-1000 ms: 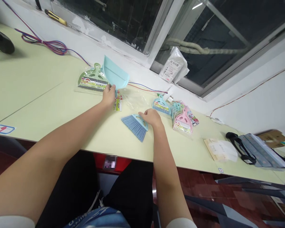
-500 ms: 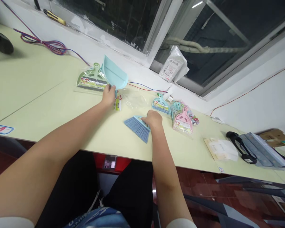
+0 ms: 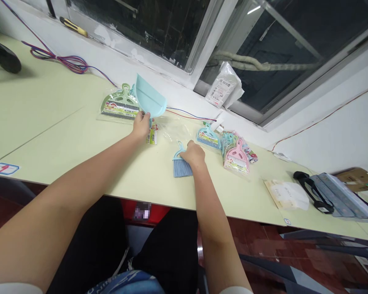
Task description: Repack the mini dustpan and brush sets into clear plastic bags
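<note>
My left hand (image 3: 141, 124) is closed round the handle of a light-blue dustpan (image 3: 151, 98), whose pan tilts up above the table. A printed card (image 3: 152, 136) lies just below that hand. My right hand (image 3: 194, 154) grips the right side of a small light-blue hand brush (image 3: 182, 166). Its grey-blue bristles point toward me, and its handle points to the wall. Part of the brush is hidden behind the fingers. Between the hands and the wall lies a clear plastic bag (image 3: 174, 130).
Packaged green (image 3: 119, 102), blue (image 3: 209, 136) and pink (image 3: 237, 157) brush sets lie along the wall side. Cables (image 3: 70, 63) and a screwdriver (image 3: 75, 27) are at the left. A white-and-tan packet (image 3: 286, 195) and a black strap (image 3: 317, 196) lie on the right.
The brush has turned in my right hand, so its bristles now face straight toward me and its handle shows. My left hand and the dustpan stay nearly the same.
</note>
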A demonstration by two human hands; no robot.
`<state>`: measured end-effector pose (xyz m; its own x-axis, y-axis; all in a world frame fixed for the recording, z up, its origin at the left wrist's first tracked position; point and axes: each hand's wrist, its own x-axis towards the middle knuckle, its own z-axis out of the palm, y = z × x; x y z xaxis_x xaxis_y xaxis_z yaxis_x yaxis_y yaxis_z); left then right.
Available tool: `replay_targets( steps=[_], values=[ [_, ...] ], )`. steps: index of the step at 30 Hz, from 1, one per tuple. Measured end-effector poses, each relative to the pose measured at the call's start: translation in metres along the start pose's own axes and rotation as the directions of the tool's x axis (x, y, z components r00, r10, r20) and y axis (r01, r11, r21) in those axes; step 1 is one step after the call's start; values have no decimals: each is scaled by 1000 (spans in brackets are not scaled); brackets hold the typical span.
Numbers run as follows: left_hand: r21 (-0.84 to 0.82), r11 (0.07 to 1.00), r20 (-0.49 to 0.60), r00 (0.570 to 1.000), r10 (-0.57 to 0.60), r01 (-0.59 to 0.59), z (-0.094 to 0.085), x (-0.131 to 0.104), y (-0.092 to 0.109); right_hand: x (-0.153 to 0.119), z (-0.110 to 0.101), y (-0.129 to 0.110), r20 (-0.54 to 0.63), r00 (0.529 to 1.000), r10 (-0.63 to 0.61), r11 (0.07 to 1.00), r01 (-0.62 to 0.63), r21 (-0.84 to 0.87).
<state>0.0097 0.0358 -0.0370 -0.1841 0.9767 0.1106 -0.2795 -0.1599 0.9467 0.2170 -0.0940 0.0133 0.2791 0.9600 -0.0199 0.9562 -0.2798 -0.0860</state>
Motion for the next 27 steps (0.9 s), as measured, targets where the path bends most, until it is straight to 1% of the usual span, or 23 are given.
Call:
replay_targets(
  steps=[3, 6, 9, 12, 15, 17, 19, 22, 25, 27],
  values=[
    [-26, 998, 22, 998, -59, 60, 1, -2, 5, -1, 0, 1, -32, 999, -1, 998, 3, 64],
    [-73, 993, 49, 995, -86, 89, 2, -4, 9, -2, -5, 2, -131, 991, -7, 990, 25, 141],
    [-110, 987, 73, 991, -111, 118, 2, -5, 12, -3, -10, 3, -245, 970, -1, 975, 56, 216],
    [-132, 980, 126, 983, -131, 147, 2, -7, 12, -4, -12, 3, -360, 932, -44, 968, 129, 215],
    [-124, 977, 180, 972, -149, 172, 2, -9, 14, -3, -11, 2, -471, 873, -129, 969, 213, 129],
    [-103, 976, 214, 962, -169, 194, 2, -12, 16, -3, -8, 2, -516, 836, -186, 963, 259, 72],
    [-69, 974, 255, 948, -190, 214, 3, -15, 18, -2, -6, 1, -534, 809, -246, 950, 311, 34],
    [-6, 971, 328, 918, -224, 239, 5, -20, 21, 0, -3, 1, -530, 779, -335, 922, 388, -13],
    [57, 967, 402, 881, -252, 250, 6, -26, 25, 1, -1, 1, -509, 763, -398, 902, 427, -65],
    [119, 965, 448, 854, -263, 234, 6, -30, 28, 2, 0, 1, -490, 759, -428, 893, 441, -97]
  ],
)
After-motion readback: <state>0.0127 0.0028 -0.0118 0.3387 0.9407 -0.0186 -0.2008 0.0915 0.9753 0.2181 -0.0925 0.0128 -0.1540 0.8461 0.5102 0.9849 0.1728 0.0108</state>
